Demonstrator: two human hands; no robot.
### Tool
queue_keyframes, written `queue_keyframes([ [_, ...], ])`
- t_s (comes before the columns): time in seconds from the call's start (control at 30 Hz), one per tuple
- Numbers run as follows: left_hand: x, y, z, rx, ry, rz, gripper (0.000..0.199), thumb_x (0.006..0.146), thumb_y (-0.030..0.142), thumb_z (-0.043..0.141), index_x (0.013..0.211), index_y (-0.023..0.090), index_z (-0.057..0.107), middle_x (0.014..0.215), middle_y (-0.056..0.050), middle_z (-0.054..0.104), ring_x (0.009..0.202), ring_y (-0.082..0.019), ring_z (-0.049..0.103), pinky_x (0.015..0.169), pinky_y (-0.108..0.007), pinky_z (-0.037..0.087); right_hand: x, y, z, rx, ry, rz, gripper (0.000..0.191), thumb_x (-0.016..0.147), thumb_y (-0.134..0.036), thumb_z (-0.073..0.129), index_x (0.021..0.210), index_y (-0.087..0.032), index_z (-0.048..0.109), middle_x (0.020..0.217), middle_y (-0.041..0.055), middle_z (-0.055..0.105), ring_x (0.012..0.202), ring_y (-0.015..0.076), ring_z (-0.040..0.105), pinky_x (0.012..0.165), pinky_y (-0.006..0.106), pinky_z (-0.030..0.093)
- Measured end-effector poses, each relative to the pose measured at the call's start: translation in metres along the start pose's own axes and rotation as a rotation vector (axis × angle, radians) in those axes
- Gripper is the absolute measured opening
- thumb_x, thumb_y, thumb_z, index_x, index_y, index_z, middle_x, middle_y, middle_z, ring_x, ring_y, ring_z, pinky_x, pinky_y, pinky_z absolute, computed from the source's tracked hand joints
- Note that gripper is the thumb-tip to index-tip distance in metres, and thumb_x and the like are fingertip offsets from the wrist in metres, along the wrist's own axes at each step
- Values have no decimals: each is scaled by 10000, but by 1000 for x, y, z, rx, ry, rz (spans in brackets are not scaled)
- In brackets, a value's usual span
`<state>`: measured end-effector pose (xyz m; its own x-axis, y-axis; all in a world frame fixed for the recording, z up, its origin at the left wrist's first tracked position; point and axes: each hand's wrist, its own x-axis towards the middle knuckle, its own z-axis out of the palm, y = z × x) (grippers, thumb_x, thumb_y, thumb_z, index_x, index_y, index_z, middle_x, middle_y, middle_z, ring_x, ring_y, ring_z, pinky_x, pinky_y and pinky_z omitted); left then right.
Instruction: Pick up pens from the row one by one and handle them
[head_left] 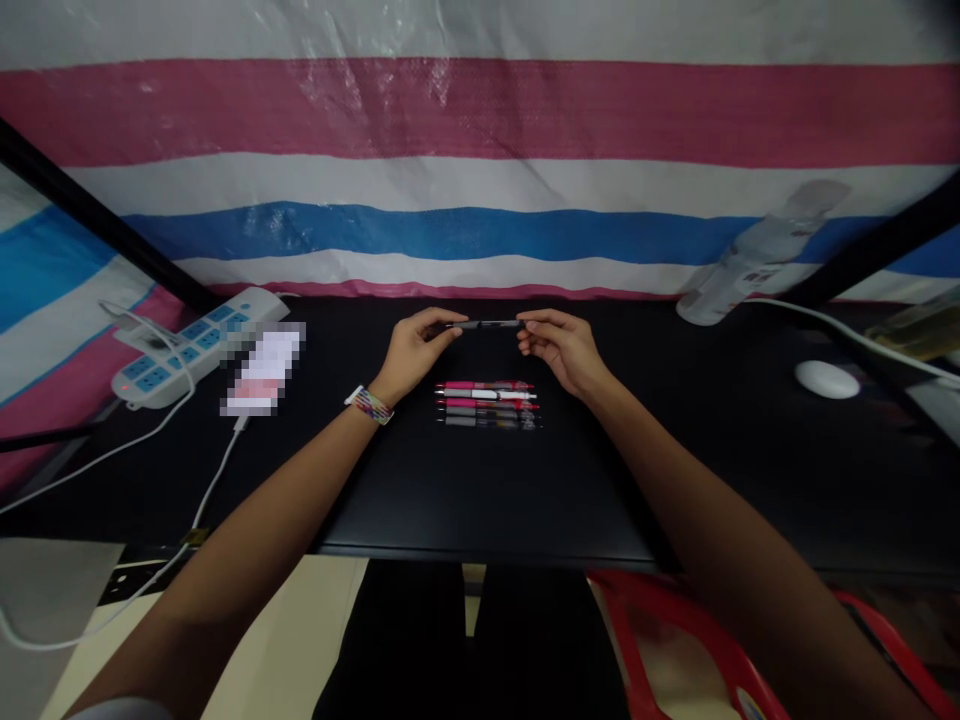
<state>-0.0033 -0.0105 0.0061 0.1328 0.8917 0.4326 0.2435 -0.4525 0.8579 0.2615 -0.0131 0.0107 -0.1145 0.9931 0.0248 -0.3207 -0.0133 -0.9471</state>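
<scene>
A dark grey pen (489, 324) is held level between my two hands near the back of the black table. Thumb and fingers of my left hand (421, 343) pinch its left end, and my right hand (561, 347) pinches the right end. Just below lie several pens side by side: a pink pen (480, 385) at the top, then a white pen (495, 395), and a red and grey pen (472, 405). Closest to me in that row is a grey clear-barrelled pen (480, 422).
On the left are a white power strip (150, 382) and a blurred phone (262, 370) with a white charging cable (217, 470). A clear bottle (724, 280) and a white mouse (826, 379) stand at right. Striped sheeting (450, 110) hangs behind the table (480, 500).
</scene>
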Motion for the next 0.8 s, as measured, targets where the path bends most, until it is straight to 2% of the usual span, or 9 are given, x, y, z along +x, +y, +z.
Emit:
queue_keyframes([
  [0.13,0,1,1,-42,32,6,187,946,291,835,1115,226,886,1158,-81,881,1037,-229,805,968,-375,616,-2,-6,2,211,-98,144,332,867,-336,744,1134,-184,870,887,81,804,781,190,707,744,325,623],
  [0.27,0,-1,3,-64,60,26,219,931,323,859,1120,217,892,1147,-79,883,1009,-224,808,947,-364,623,-5,-10,5,346,-122,246,379,898,-303,639,1195,-164,829,989,104,829,802,190,706,739,307,645],
  [0.5,-3,0,7,-102,58,36,210,922,321,891,1111,232,897,1128,-77,887,1030,-223,811,957,-370,631,-3,-8,5,446,-47,273,215,929,-166,617,1050,-189,793,790,43,728,683,132,622,702,239,615],
  [0.7,-3,2,8,-166,53,-48,231,902,337,904,1098,214,897,1074,-80,882,943,-194,790,881,-337,626,-3,-5,4,443,-56,242,325,913,-245,602,1155,-176,806,861,61,725,740,158,627,731,280,615],
  [0.8,-2,0,8,-181,70,-72,235,891,346,910,1080,208,894,980,-70,863,883,-185,773,811,-317,616,-1,-2,1,391,-80,214,288,868,-242,644,1110,-200,795,841,50,708,738,163,610,738,296,609],
])
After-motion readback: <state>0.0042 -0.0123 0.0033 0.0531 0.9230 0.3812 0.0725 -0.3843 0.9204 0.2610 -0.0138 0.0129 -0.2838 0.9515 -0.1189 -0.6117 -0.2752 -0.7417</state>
